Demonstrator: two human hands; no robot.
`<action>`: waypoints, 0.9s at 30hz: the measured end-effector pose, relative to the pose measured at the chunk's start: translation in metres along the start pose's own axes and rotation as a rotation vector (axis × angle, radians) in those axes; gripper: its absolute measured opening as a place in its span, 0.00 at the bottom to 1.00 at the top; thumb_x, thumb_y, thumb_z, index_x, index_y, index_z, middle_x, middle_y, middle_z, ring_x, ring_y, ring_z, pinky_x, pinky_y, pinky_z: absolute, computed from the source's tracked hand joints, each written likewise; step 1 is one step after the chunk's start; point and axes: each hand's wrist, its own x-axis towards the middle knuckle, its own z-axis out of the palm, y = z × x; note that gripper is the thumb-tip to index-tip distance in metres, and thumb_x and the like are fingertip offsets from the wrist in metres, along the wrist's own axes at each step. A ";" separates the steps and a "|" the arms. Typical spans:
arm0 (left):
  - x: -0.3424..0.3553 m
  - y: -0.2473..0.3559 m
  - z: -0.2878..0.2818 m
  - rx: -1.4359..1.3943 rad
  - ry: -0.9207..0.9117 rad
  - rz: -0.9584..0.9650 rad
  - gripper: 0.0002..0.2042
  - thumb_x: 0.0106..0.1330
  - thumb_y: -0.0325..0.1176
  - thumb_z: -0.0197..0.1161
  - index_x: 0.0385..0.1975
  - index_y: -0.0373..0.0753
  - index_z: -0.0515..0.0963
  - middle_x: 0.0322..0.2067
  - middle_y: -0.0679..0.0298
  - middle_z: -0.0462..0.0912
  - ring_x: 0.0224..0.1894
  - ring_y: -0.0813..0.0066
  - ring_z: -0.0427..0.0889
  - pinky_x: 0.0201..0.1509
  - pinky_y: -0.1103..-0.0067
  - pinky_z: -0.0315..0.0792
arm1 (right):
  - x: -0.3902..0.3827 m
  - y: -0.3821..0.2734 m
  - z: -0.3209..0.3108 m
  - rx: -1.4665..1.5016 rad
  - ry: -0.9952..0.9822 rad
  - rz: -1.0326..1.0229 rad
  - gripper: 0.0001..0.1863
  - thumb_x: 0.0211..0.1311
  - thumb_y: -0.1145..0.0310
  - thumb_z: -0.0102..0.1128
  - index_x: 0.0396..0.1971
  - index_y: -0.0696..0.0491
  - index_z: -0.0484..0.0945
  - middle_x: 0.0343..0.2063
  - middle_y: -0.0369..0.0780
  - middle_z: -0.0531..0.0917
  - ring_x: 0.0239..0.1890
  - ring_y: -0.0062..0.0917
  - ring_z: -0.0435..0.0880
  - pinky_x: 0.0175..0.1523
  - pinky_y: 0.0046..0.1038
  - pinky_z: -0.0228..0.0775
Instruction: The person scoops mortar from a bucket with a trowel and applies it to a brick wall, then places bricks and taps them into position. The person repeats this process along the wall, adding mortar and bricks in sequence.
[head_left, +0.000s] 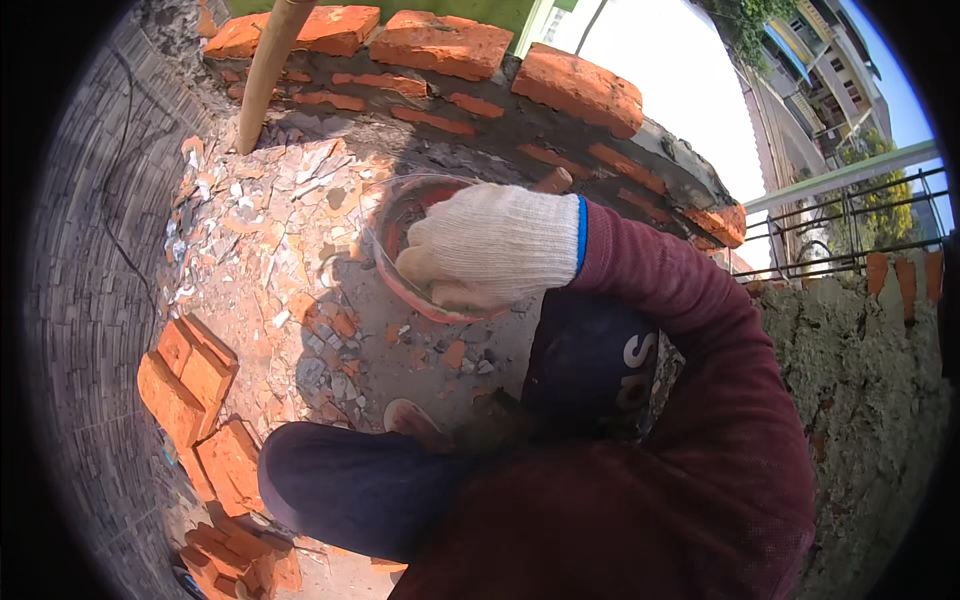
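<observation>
Near the centre, toward eleven o'clock, sits the reddish round bucket point(392, 285), its thin curved rim partly covered by the right hand point(490, 248) in a ribbed, off-white knit glove. The fingers curl together at its mouth; I cannot tell what they clasp. A rounded wooden stub point(553, 181) shows just beyond the glove. The left hand is out of view. Room is tight from eleven to two, where a rough brick wall point(440, 45) with grey mortar curves close by. Wider space opens at ten, over flaky, chip-strewn ground point(255, 255), bounded at half past eight by stacked orange bricks point(190, 375).
</observation>
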 end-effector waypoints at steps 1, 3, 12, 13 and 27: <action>-0.008 0.045 0.007 -0.025 -0.004 0.070 0.63 0.37 0.66 0.84 0.76 0.43 0.64 0.70 0.43 0.71 0.69 0.42 0.73 0.72 0.56 0.70 | -0.014 -0.003 -0.002 0.045 0.015 -0.005 0.15 0.67 0.57 0.67 0.44 0.51 0.82 0.38 0.45 0.86 0.44 0.45 0.89 0.48 0.47 0.83; -0.032 0.101 0.011 -0.062 -0.045 0.178 0.60 0.38 0.64 0.84 0.75 0.44 0.66 0.69 0.44 0.72 0.67 0.42 0.74 0.71 0.56 0.71 | -0.047 -0.040 -0.029 0.103 -0.121 0.108 0.14 0.67 0.57 0.68 0.42 0.51 0.83 0.37 0.46 0.87 0.43 0.45 0.90 0.45 0.46 0.84; -0.067 0.151 0.004 -0.123 -0.099 0.318 0.49 0.43 0.58 0.82 0.70 0.47 0.75 0.65 0.45 0.76 0.61 0.43 0.78 0.66 0.57 0.75 | -0.111 -0.041 -0.003 0.095 -0.190 0.278 0.15 0.64 0.58 0.70 0.42 0.53 0.85 0.32 0.45 0.89 0.40 0.45 0.92 0.42 0.44 0.84; -0.062 0.145 -0.001 -0.134 -0.092 0.322 0.48 0.43 0.57 0.82 0.69 0.48 0.76 0.64 0.45 0.76 0.60 0.43 0.78 0.65 0.57 0.76 | -0.105 -0.041 -0.006 0.054 -0.187 0.290 0.14 0.64 0.58 0.70 0.41 0.53 0.85 0.32 0.45 0.89 0.40 0.45 0.92 0.42 0.44 0.84; -0.116 0.174 -0.032 -0.263 -0.258 0.424 0.47 0.52 0.62 0.79 0.72 0.46 0.75 0.70 0.42 0.71 0.73 0.36 0.68 0.77 0.51 0.63 | -0.095 -0.067 -0.026 0.248 -0.337 0.352 0.27 0.70 0.58 0.62 0.61 0.60 0.78 0.47 0.53 0.84 0.49 0.48 0.85 0.55 0.43 0.75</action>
